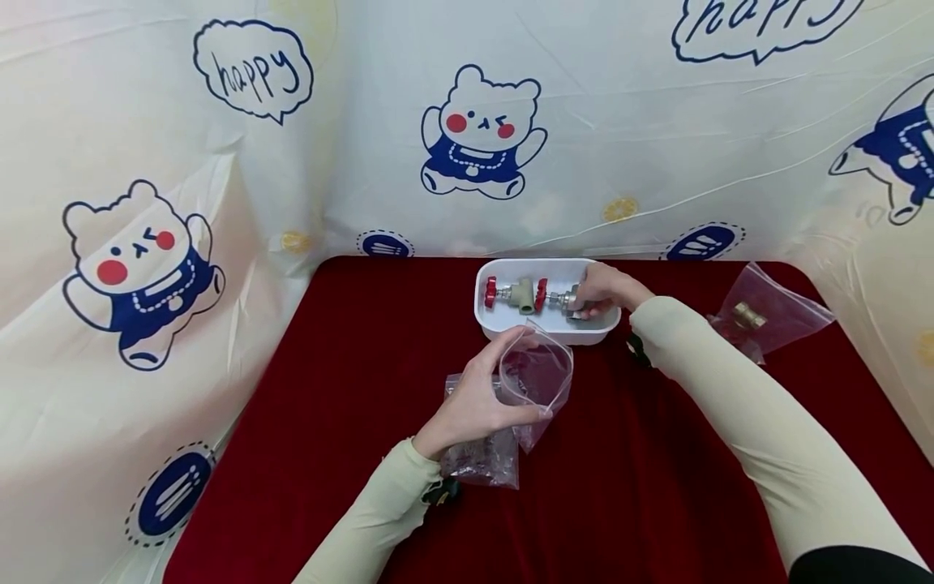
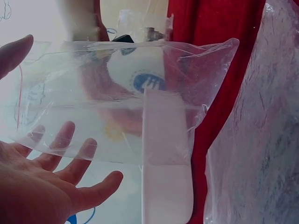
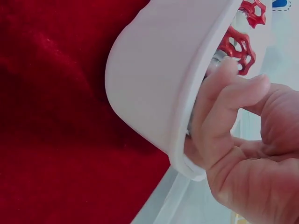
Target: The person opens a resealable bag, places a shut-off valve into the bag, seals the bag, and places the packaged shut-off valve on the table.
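My left hand [image 1: 477,404] holds a clear zip bag [image 1: 536,377] by its mouth, which gapes between thumb and fingers. The left wrist view shows the fingers spread along the see-through bag [image 2: 117,102], with no part seen inside it. My right hand [image 1: 606,289] reaches into the right end of a white plastic tray [image 1: 554,334], fingers curled round the body of a valve with a red handwheel [image 1: 541,294]. The valve's grasped end is mostly hidden. Left of it in the tray lies another red-handled valve [image 1: 521,296] with a greenish tee body.
Beneath the left hand lies another clear plastic bag [image 1: 485,466]. At the right, a zip bag [image 1: 791,316] contains a brass fitting [image 1: 749,315] and something red. Dark red cloth [image 1: 350,365] covers the table, and a printed white curtain [image 1: 598,154] stands behind.
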Available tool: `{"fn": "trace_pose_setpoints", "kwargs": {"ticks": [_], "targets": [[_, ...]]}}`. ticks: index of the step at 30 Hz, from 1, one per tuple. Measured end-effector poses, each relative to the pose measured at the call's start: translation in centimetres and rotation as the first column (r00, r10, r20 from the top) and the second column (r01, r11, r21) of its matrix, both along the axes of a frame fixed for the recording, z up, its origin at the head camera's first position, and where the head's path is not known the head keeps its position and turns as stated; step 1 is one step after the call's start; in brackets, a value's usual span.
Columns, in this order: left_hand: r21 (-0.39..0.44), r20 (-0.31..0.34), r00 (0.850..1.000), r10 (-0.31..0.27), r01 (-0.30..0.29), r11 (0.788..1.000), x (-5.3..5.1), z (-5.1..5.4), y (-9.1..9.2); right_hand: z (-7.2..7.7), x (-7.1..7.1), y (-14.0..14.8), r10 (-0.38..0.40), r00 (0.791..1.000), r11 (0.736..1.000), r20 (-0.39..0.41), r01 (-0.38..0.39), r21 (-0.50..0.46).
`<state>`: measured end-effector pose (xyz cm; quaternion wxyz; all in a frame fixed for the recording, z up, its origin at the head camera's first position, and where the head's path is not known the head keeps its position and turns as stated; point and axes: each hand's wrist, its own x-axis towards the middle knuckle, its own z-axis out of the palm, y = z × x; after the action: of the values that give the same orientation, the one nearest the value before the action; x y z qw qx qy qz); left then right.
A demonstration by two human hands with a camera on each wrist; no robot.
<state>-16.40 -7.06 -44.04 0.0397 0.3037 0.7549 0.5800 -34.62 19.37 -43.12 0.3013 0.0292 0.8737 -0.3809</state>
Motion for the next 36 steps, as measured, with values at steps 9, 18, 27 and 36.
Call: {"fn": "trace_pose_setpoints", "kwargs": {"ticks": [9,18,27,36], "targets": [[0.005,-0.004,1.000,-0.007,0.007,1.000,0.1,0.1,-0.1,-0.7,-0.3,0.4,0.139,0.983,0.979,-0.118,-0.118,0.165],[0.007,-0.022,1.000,0.008,-0.008,1.000,0.2,0.1,-0.3,-0.5,0.1,0.9,0.167,0.979,0.968,-0.116,-0.140,0.210],[0.005,-0.033,0.999,0.007,-0.007,1.000,0.0,-0.1,0.1,-0.3,1.5,0.8,0.188,0.913,0.961,-0.361,-0.095,0.260],[-0.011,-0.005,1.000,0.028,-0.028,1.000,-0.2,-0.4,0.4,0.1,2.9,0.2,0.107,0.817,0.989,-0.567,-0.026,0.149]]}}
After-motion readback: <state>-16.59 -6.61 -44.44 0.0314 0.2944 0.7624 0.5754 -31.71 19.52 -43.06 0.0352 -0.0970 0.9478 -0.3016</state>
